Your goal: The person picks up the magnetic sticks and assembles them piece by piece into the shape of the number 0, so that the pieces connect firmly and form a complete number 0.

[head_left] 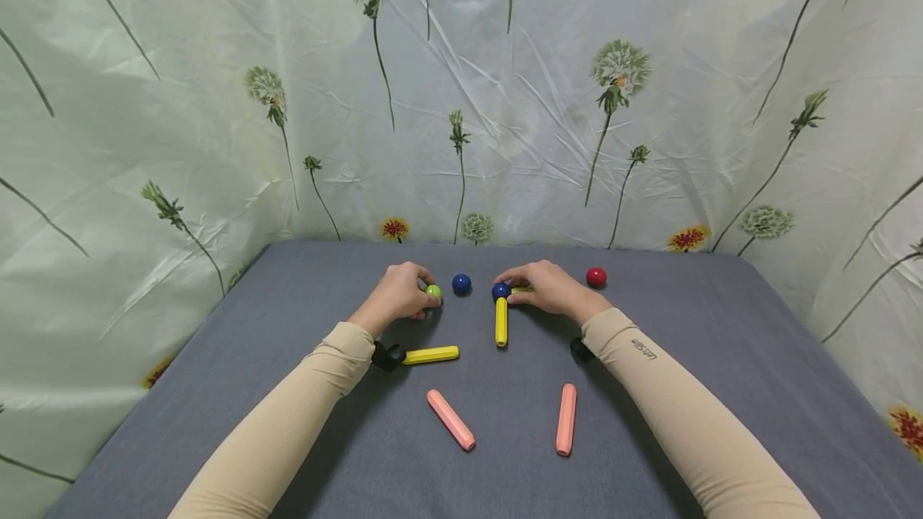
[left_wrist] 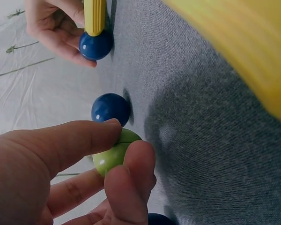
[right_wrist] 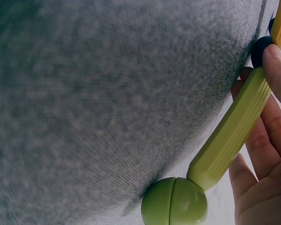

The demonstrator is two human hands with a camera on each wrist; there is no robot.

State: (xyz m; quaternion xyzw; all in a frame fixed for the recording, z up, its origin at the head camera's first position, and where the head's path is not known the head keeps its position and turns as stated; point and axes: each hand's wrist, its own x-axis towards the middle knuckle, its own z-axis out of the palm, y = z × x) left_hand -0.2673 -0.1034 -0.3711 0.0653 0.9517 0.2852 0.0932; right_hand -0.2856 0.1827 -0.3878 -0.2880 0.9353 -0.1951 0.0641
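My left hand (head_left: 399,292) pinches a lime-green ball (left_wrist: 113,157) between thumb and fingertips, low over the grey cloth. Just to its right, a loose blue ball (head_left: 461,285) sits on the cloth. A second blue ball (head_left: 501,291) has a yellow ribbed stick (head_left: 501,323) joined to it, pointing toward me. From that same ball a yellow-green stick (right_wrist: 229,136) leads under my right hand (head_left: 546,287), its far end meeting a green ball (right_wrist: 174,201). Thumb and fingers of the right hand hold this stick near the blue ball; the head view hides most of it.
Another yellow stick (head_left: 431,355) lies partly behind the left wrist's camera. Nearer me are two pink sticks, one slanted (head_left: 450,420) and one almost straight (head_left: 566,420). A red ball (head_left: 596,277) sits beyond the right wrist. A flowered curtain (head_left: 505,102) hangs behind the table.
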